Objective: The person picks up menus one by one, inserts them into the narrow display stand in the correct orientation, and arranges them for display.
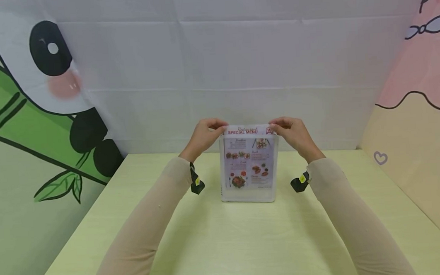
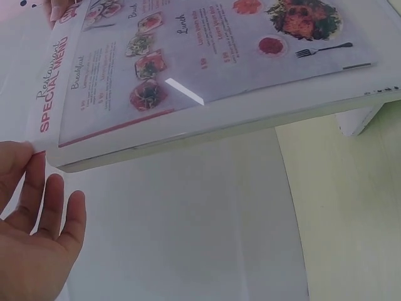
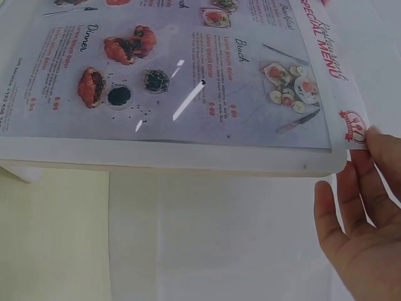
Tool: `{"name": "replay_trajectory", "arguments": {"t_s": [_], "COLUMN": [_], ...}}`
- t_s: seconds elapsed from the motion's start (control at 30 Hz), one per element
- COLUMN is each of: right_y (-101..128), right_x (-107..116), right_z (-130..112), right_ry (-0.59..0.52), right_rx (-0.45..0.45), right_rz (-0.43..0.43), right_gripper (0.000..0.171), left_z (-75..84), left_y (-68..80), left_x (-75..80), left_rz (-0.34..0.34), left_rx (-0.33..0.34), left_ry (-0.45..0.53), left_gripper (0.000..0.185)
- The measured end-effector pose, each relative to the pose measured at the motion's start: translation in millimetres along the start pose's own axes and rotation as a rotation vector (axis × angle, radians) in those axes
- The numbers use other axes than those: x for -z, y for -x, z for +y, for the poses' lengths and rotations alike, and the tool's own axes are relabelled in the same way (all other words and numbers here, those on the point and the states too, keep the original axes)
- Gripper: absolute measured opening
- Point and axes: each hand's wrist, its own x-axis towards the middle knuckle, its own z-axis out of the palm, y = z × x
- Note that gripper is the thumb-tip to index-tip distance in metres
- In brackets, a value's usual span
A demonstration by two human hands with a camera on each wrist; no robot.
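Note:
A printed restaurant menu sheet (image 1: 248,152) is partly inside a white display stand (image 1: 245,196), which stands upright on the table. Its "Special Menu" heading sticks out above the stand's top edge. Between thumb and fingers, my left hand (image 1: 204,137) pinches the sheet's upper left corner. My right hand (image 1: 294,134) pinches the upper right corner in the same way. In the right wrist view the thumb of the right hand (image 3: 369,207) lies on the sheet beside a red logo. Both wrist views show the other fingers loosely bent behind the sheet.
The pale green-yellow table (image 1: 233,240) reaches back to a white cloth wall (image 1: 231,62). A painted panda panel (image 1: 53,92) rises on the left, a pink and cream panel (image 1: 413,123) on the right. Behind the stand's face, a white support foot (image 2: 358,120) touches the table.

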Motion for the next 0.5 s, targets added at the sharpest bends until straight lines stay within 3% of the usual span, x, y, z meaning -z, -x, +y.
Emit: {"name": "replay_trajectory", "arguments": {"t_s": [0.5], "right_y": [0.3], "right_x": [-4.3], "right_z": [7.7], "right_ry": [-0.006], "right_rx": [-0.026], "right_rz": [-0.005], "right_gripper": [0.04], "left_z": [-5.8], "left_y": [3.5], "left_x": [-1.9], "left_rz": [0.004], "left_rx": [-0.018], "left_ry": [0.006], "left_gripper": [0.017]}}
